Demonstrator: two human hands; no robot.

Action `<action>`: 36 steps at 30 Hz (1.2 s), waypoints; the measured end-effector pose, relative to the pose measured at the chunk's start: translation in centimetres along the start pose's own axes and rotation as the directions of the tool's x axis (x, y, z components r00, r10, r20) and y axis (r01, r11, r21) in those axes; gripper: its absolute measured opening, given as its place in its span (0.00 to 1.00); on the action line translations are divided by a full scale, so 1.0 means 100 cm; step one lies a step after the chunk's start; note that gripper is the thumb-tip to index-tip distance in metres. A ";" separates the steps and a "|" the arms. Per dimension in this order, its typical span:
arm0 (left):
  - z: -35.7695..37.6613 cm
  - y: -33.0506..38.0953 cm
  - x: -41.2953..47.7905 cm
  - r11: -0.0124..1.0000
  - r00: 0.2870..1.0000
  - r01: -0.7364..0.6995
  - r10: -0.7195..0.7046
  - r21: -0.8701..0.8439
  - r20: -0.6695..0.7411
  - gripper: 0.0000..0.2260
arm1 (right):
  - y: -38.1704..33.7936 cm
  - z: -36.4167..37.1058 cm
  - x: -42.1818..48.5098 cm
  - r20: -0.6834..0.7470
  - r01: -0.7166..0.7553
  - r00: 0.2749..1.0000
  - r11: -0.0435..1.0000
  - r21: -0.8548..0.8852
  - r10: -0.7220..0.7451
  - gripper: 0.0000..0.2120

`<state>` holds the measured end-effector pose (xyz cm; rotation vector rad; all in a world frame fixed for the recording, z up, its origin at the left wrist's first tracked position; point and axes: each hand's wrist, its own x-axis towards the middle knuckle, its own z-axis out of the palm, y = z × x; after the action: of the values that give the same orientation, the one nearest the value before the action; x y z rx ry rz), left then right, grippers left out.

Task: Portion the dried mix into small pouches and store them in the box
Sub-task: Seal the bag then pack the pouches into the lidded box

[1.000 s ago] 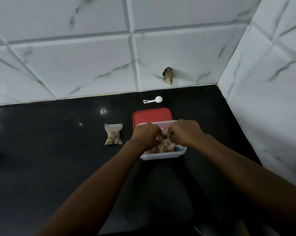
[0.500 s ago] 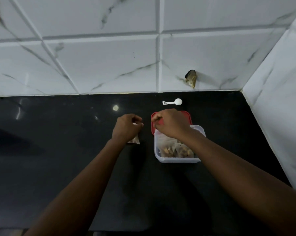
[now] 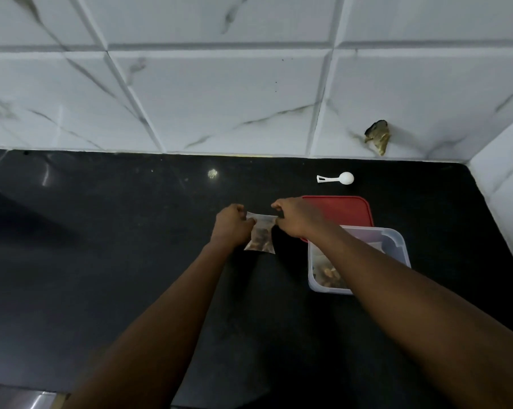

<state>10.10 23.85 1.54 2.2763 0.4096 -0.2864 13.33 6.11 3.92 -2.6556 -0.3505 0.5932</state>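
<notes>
Shifted away from the clear box (image 3: 395,239) to the pouch (image 3: 261,236) at its 9 o'clock, over the black worktop (image 3: 131,246). Pinched at the top corners by left hand (image 3: 231,225) and right hand (image 3: 296,219) (mouth stretched flat, probably for sealing). Not yet boxed.

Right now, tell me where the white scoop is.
In the head view, the white scoop lies on the black counter right of centre, just beyond the red lid and short of the tiled back wall.
</notes>
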 end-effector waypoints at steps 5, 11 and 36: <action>0.005 -0.004 0.013 0.999 0.997 -0.032 0.032 0.000 0.070 0.19 | -0.009 0.005 0.012 0.044 0.011 0.999 0.999 -0.050 -0.009 0.20; 0.000 -0.016 0.020 0.990 0.993 -0.070 0.081 -0.121 0.089 0.07 | -0.011 0.002 0.008 0.015 0.026 1.000 0.999 -0.018 -0.026 0.09; 0.003 0.093 -0.066 0.670 0.820 -0.339 0.555 -0.661 0.142 0.08 | 0.062 -0.084 -0.141 -0.251 0.164 0.967 0.854 0.493 -0.041 0.04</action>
<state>7.53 16.43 9.74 1.5621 -0.2413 -0.2276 5.67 -6.67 13.22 -2.1423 -0.2244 0.2811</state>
